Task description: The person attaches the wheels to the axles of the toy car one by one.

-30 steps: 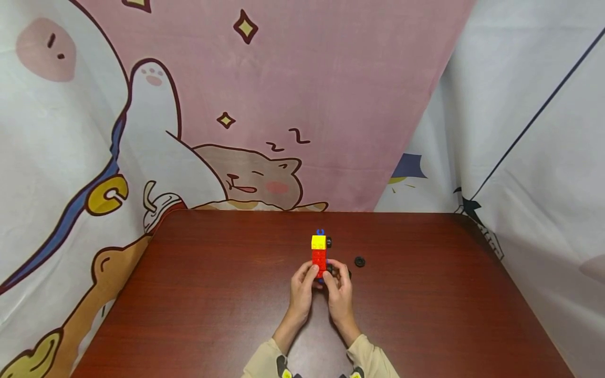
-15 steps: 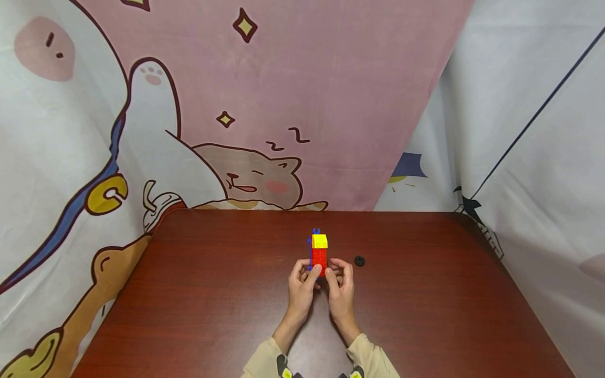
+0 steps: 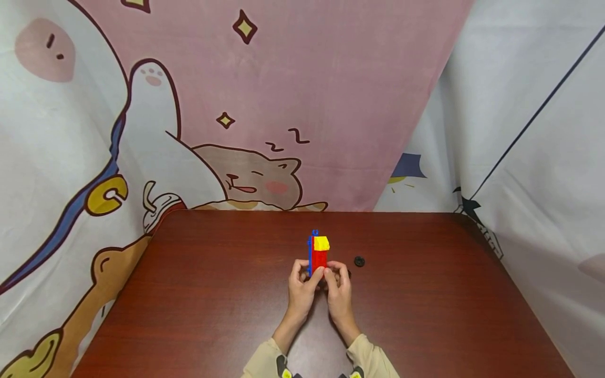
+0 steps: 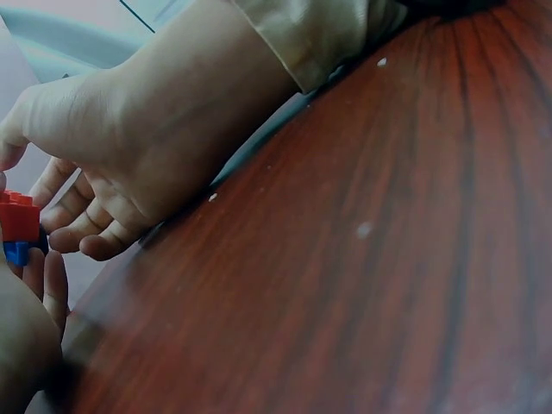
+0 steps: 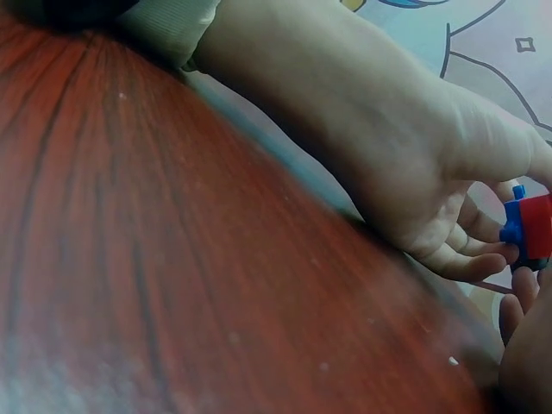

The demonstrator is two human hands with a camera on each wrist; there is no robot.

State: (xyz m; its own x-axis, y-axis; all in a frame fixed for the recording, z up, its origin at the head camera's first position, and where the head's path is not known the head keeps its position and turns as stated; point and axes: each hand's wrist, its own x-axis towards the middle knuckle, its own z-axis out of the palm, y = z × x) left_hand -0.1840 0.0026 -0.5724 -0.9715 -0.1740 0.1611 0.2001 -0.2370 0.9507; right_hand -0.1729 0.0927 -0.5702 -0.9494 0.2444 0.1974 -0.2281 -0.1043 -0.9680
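Observation:
A toy car of building bricks (image 3: 320,257), red with a yellow block at its far end and a blue base, is held between both hands in the head view. My left hand (image 3: 300,291) grips its near end, thumb on the red part and fingers along the blue side. On the other side, my right hand (image 3: 339,294) pinches the near end with thumb and curled fingers. A small dark round piece (image 3: 349,274) shows at the right fingers, mostly hidden. Red bricks (image 4: 19,220) over blue appear between the hands in the left wrist view; red and blue (image 5: 536,226) also show in the right wrist view.
A loose black wheel (image 3: 360,261) lies on the brown wooden table (image 3: 212,310), right of the hands. Behind the table hangs a cloth (image 3: 359,105) with cartoon animals; a white curtain (image 3: 534,131) hangs at the right.
The toy car has been turned in the hands: black wheels showed on its right side earlier, and now its blue left side shows. The loose wheel stays where it was.

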